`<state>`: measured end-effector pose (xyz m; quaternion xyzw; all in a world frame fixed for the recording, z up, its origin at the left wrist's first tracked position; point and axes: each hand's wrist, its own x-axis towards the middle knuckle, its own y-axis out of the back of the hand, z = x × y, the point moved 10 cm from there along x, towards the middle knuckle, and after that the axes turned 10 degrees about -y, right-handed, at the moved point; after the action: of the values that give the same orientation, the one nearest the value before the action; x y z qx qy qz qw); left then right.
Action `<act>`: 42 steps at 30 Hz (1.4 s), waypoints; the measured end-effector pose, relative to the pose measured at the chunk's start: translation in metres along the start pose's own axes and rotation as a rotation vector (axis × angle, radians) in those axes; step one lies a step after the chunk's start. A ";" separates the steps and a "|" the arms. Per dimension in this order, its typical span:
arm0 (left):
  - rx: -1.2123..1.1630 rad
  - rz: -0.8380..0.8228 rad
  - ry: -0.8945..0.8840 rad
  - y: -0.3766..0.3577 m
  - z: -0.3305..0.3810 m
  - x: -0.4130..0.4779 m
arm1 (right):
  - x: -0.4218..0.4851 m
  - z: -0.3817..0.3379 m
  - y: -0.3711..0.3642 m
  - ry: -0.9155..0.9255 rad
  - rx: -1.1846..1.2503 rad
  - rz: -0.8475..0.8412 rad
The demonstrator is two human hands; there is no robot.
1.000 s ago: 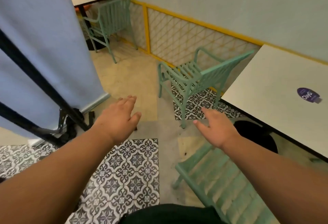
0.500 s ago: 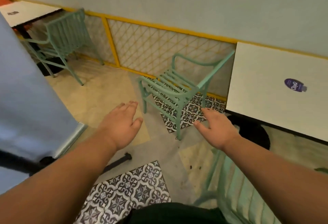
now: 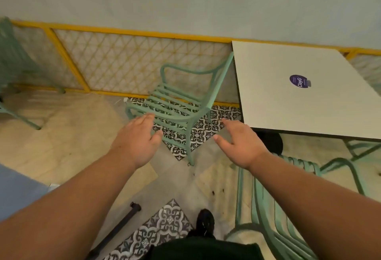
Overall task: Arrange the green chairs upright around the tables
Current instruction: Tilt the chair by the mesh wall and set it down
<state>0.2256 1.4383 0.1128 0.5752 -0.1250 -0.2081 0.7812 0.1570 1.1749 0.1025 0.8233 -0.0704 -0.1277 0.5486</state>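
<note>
Green chair, twelve o'clock, now nearer: your left grip and right grip, spread and empty, look poised to seize it.

Beige floor open near and left; white square surface right, yellow lattice fence far, enclosing green slatted chair.

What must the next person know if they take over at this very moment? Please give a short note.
Left hand and right hand: both open, holding nothing, stretched toward the middle green chair; no grip yet.
That chair seems tilted, its back at the white table edge. The near green chair is low at right, partly under the right arm; a third chair, far left, is blurred.
Done: cannot tell. Left: likely grip the middle chair, set it upright by the table, check the others.
</note>
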 end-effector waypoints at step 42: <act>-0.388 -0.234 -0.005 -0.227 -0.054 0.308 | 0.347 0.045 -0.085 -0.026 -0.243 -0.148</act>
<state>0.4795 1.2822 -0.1335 0.4240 -0.0171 -0.3190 0.8475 0.4747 1.0791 -0.0384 0.7522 -0.0009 -0.1860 0.6322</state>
